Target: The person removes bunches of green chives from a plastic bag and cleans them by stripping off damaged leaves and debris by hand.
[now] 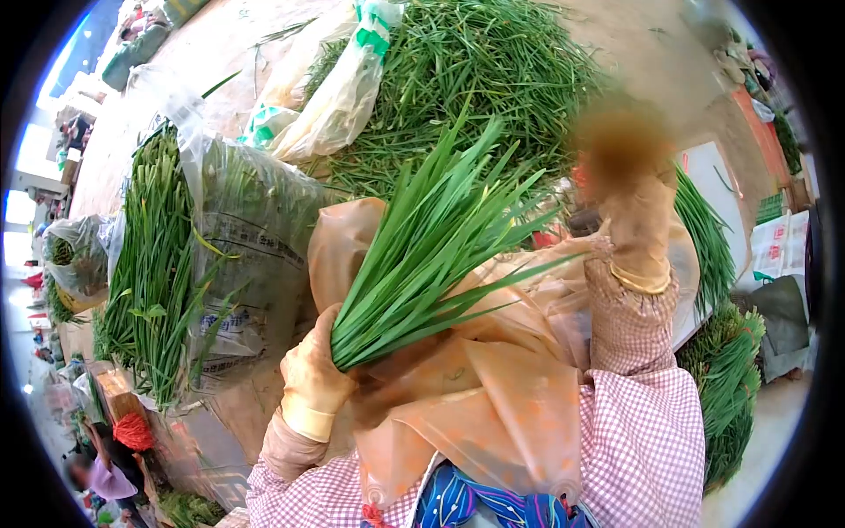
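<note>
My left hand, in a pale yellow glove, is closed round the base of a bunch of long green leaves. The leaves fan up and to the right above an orange translucent apron on my lap. My right hand, also gloved, is raised on the right, near the end of one long leaf. A brown blur covers its upper part, and its fingers cannot be made out. Beyond both hands lies a large heap of loose green leaves.
On the left stands a clear plastic bag packed with green stalks. A white and green plastic bag lies beside the heap. More bundled greens are at my right. A person in purple is at the lower left.
</note>
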The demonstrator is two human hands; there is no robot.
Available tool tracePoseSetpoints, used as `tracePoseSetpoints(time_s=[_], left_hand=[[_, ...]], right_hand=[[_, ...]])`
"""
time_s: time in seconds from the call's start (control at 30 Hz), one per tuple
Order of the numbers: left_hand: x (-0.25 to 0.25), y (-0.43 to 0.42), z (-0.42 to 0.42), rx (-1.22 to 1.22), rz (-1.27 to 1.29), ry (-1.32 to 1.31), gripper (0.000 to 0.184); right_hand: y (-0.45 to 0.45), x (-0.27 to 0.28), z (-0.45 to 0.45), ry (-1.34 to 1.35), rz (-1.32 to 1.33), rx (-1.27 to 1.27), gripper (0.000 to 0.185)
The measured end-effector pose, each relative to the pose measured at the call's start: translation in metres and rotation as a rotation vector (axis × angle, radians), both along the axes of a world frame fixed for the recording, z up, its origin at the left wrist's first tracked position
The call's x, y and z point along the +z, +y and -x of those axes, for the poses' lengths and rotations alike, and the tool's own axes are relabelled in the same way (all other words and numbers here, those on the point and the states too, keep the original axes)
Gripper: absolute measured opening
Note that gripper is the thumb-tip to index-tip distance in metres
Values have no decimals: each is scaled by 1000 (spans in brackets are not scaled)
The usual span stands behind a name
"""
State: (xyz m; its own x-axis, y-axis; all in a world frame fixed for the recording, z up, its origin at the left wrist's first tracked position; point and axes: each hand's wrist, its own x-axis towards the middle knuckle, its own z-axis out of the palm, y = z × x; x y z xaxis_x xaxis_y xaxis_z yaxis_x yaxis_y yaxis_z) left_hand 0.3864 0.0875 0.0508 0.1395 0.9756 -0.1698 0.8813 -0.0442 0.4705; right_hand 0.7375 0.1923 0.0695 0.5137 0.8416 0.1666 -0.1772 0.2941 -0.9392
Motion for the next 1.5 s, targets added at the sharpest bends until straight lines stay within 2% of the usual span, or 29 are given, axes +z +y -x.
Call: tracePoseSetpoints(time_s=[0.03, 0.07, 0.1, 0.2, 0.27, 0.37, 0.4, 0.47, 0.5, 0.57, 0.6, 0.67, 0.8, 0.87, 0.93, 1.0, 1.07, 1.13, 1.17, 1.2, 1.27, 1.3, 1.33, 1.4, 1.5], left_hand=[[-3, -2, -2, 19, -16, 10, 73], [-7, -4, -2, 9, -10, 7, 73], [-12, -6, -1, 14, -51, 17, 74], [-17, -8, 0, 13, -111, 17, 77], [-20, -9, 1, 8, -144, 18, 75], [-14, -11, -5, 35, -106, 21, 68], [-15, -12, -6, 33, -103, 19, 68], [-18, -15, -5, 48, -132, 56, 69], [-20, -16, -4, 49, -129, 56, 69], [-25, -18, -2, 22, -196, 71, 70], [-27, -18, -2, 25, -192, 67, 70], [-30, -19, -3, -24, -295, 90, 77], [-29, -19, -5, -32, -267, 117, 78], [-30, -18, -5, -36, -318, 114, 78], [-28, -20, -6, -33, -305, 127, 77], [-27, -21, -6, -2, -228, 145, 74], [-29, -22, -4, -1, -242, 134, 74], [-30, -22, -4, -3, -254, 121, 74], [-28, -22, -5, 0, -254, 109, 73], [-28, -22, -6, 3, -255, 94, 72], [-33, -22, -5, 4, -268, 80, 72], [-36, -22, -5, 11, -282, 71, 71], [-36, -21, -5, 6, -285, 66, 71], [-33, -21, -5, 10, -271, 72, 70], [-30, -20, -6, -2, -265, 85, 69]], right_hand=[[-10, 8, 4, 85, -109, -4, 17], [-18, 13, 6, 82, -103, -14, 17], [-25, 17, 7, 29, -160, 84, 17], [-48, 25, 11, -33, -114, 226, 15], [-58, 24, 9, -97, 233, 616, 16], [-56, 14, 29, -230, 466, 691, 21], [-57, -1, 39, -109, 343, 692, 17], [-54, -16, 39, -775, 136, 600, 17], [-55, -22, 39, -774, 138, 602, 17], [-56, -28, 38, -1056, -67, 256, 16], [-57, -28, 34, -1060, -66, 261, 16], [-59, -24, 21, -216, 162, 97, 18], [-50, -7, 13, -209, 46, 222, 20], [-53, 2, 16, -198, 227, 500, 24], [-49, 2, 22, -250, 268, 545, 25], [-42, 0, 27, -569, 424, 695, 26], [-43, -2, 38, -665, 438, 700, 27], [-43, -19, 43, -651, 300, 649, 25], [-43, -14, 40, -798, 262, 621, 24], [-45, -19, 39, -801, 266, 618, 24], [-48, -31, 35, -669, 161, 223, 22], [-48, -24, 30, -363, 218, 167, 22], [-45, -24, 21, -366, 217, 161, 22], [-37, -24, 1, -113, 301, 110, 22], [-43, -20, 2, -131, 241, 362, 20]])
